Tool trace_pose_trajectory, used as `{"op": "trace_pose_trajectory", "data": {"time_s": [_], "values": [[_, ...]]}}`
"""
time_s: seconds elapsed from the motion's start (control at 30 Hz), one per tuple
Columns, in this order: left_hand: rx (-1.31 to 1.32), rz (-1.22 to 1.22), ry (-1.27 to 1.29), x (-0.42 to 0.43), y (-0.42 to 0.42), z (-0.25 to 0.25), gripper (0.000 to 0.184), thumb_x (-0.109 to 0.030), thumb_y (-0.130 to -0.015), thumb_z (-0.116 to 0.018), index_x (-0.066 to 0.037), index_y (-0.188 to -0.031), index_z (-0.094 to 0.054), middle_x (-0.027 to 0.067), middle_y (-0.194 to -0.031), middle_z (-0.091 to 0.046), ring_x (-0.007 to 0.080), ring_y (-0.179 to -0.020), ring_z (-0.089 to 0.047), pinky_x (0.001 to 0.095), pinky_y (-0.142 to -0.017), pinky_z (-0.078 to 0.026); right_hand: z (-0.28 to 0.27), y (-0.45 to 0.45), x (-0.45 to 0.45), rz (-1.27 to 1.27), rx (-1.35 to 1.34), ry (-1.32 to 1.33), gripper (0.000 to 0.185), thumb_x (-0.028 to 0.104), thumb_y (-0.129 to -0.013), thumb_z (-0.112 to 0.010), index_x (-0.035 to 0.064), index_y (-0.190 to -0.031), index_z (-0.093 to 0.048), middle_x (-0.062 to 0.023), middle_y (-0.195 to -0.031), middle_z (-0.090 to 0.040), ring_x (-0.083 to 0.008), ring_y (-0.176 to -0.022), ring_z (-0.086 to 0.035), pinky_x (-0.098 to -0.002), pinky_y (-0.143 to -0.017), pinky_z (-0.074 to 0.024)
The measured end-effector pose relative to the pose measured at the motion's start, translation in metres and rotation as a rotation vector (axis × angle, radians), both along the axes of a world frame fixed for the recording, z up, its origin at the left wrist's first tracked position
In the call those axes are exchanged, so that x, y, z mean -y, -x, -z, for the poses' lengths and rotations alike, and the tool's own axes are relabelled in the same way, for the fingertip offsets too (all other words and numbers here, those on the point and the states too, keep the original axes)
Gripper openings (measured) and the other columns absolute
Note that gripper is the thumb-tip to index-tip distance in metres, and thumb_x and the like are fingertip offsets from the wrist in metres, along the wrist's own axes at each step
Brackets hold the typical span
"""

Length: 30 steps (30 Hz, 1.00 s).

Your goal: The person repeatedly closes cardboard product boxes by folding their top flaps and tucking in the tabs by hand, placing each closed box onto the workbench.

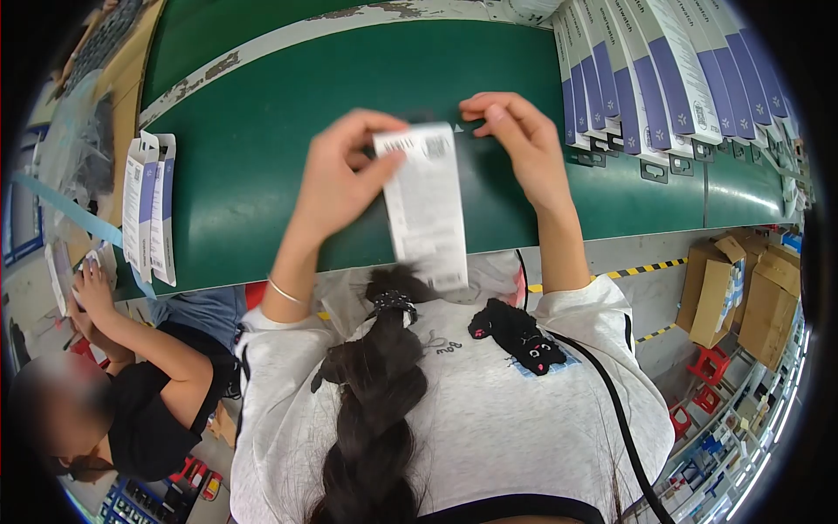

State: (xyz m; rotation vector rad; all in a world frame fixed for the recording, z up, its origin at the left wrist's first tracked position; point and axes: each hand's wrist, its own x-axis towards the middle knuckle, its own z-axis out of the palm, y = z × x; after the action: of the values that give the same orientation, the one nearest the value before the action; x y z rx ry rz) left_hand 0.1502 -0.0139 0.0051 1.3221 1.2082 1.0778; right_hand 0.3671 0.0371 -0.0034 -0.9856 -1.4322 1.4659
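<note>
My left hand (pixel 347 168) grips a white smartwatch box (pixel 426 205) near its top left corner, thumb across the printed face. The box is slightly blurred and shows small print and a square code; its lower end reaches past the table edge. A dark hang tab (pixel 421 115) shows at its top. To the right of the box, apart from it, is my right hand (pixel 517 131), its fingers curled and thumb against them. A tiny pale mark (pixel 457 128) lies by the fingertips; I cannot make out whether the hand holds anything.
Several white and purple smartwatch boxes (pixel 650 79) stand in a row at the right of the green table (pixel 236 175). Two more boxes (pixel 150 210) stand at the left edge. A co-worker (pixel 157 384) sits at the left. Cardboard cartons (pixel 724 288) are on the floor at right.
</note>
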Motion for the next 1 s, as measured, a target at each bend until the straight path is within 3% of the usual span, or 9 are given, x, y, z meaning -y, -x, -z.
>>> {"op": "trace_pose_trajectory", "data": {"time_s": [0.13,0.23,0.27,0.37,0.47,0.5,0.57,0.93,1.0], "values": [[-0.129,-0.380,-0.232,-0.076,0.031,-0.005,0.033,-0.006,-0.082,-0.061,0.003,-0.112,-0.052,0.0076,-0.093,-0.062,0.0107,-0.078,-0.058,0.0229,-0.066,-0.048,0.003,-0.008,-0.004,0.184,-0.204,0.056,0.022,0.016,-0.092,-0.048,-0.0009,-0.095,-0.061,-0.0076,-0.095,-0.063,-0.0127,-0.087,-0.057,-0.0244,-0.075,-0.0435],[-0.353,-0.424,-0.237,-0.147,0.083,0.031,0.070,-0.027,-0.085,-0.062,0.003,-0.137,-0.026,0.0215,-0.130,-0.040,0.0233,-0.115,-0.046,0.0334,-0.093,-0.042,-0.002,-0.010,-0.003,0.184,-0.230,0.078,0.021,0.015,-0.092,-0.047,-0.0010,-0.093,-0.060,-0.0080,-0.095,-0.063,-0.0135,-0.086,-0.057,-0.0251,-0.075,-0.0436],[-0.067,-0.392,-0.148,-0.148,0.072,0.022,0.081,-0.029,-0.083,-0.064,0.001,-0.141,-0.015,0.0254,-0.139,-0.027,0.0283,-0.127,-0.033,0.0387,-0.102,-0.033,-0.002,-0.010,-0.003,0.177,-0.252,0.110,0.021,0.015,-0.092,-0.047,-0.0009,-0.093,-0.060,-0.0082,-0.095,-0.063,-0.0137,-0.086,-0.057,-0.0253,-0.074,-0.0437],[-0.272,-0.391,-0.195,-0.156,0.075,0.035,0.079,-0.027,-0.082,-0.064,0.002,-0.140,-0.019,0.0252,-0.141,-0.024,0.0294,-0.130,-0.030,0.0399,-0.104,-0.031,0.000,-0.010,-0.004,0.163,-0.230,0.090,0.020,0.016,-0.092,-0.048,-0.0007,-0.093,-0.060,-0.0081,-0.094,-0.063,-0.0138,-0.086,-0.058,-0.0256,-0.074,-0.0438],[-0.806,-0.123,-0.732,-0.141,0.064,0.032,0.062,-0.013,-0.082,-0.059,-0.013,-0.138,-0.032,0.0171,-0.143,-0.027,0.0323,-0.133,-0.026,0.0436,-0.106,-0.026,0.000,-0.009,-0.002,0.114,-0.196,0.064,0.021,0.018,-0.091,-0.049,-0.0004,-0.092,-0.060,-0.0074,-0.093,-0.063,-0.0136,-0.085,-0.058,-0.0254,-0.073,-0.0438],[-0.167,0.089,-1.121,-0.164,0.059,0.061,0.055,-0.012,-0.082,-0.053,-0.006,-0.134,-0.036,0.0201,-0.140,-0.032,0.0300,-0.133,-0.027,0.0417,-0.107,-0.024,0.000,-0.008,-0.002,0.084,-0.183,0.053,0.021,0.018,-0.091,-0.050,-0.0001,-0.092,-0.060,-0.0070,-0.092,-0.063,-0.0133,-0.084,-0.058,-0.0252,-0.073,-0.0438],[-1.249,0.127,-0.701,-0.126,0.045,0.016,0.057,-0.008,-0.082,-0.057,-0.020,-0.134,-0.038,0.0093,-0.138,-0.036,0.0296,-0.131,-0.029,0.0484,-0.108,-0.022,0.000,-0.006,-0.001,0.060,-0.151,0.050,0.021,0.019,-0.091,-0.050,0.0000,-0.092,-0.060,-0.0068,-0.092,-0.063,-0.0131,-0.084,-0.058,-0.0251,-0.073,-0.0438],[-0.928,0.440,-0.553,-0.046,0.064,-0.030,0.047,0.006,-0.059,-0.068,-0.011,-0.103,-0.062,0.0104,-0.106,-0.050,0.0289,-0.126,-0.039,0.0480,-0.108,-0.024,0.000,-0.008,0.000,0.075,-0.153,0.055,0.021,0.019,-0.092,-0.051,0.0005,-0.092,-0.061,-0.0062,-0.088,-0.063,-0.0123,-0.081,-0.058,-0.0243,-0.072,-0.0437],[-0.872,0.556,-0.447,-0.024,0.065,-0.039,0.052,0.007,-0.054,-0.069,-0.016,-0.101,-0.066,0.0083,-0.115,-0.050,0.0297,-0.125,-0.040,0.0478,-0.106,-0.026,-0.001,-0.007,0.001,0.073,-0.155,0.062,0.021,0.018,-0.092,-0.051,0.0003,-0.091,-0.061,-0.0062,-0.088,-0.063,-0.0122,-0.081,-0.058,-0.0243,-0.072,-0.0438]]}}
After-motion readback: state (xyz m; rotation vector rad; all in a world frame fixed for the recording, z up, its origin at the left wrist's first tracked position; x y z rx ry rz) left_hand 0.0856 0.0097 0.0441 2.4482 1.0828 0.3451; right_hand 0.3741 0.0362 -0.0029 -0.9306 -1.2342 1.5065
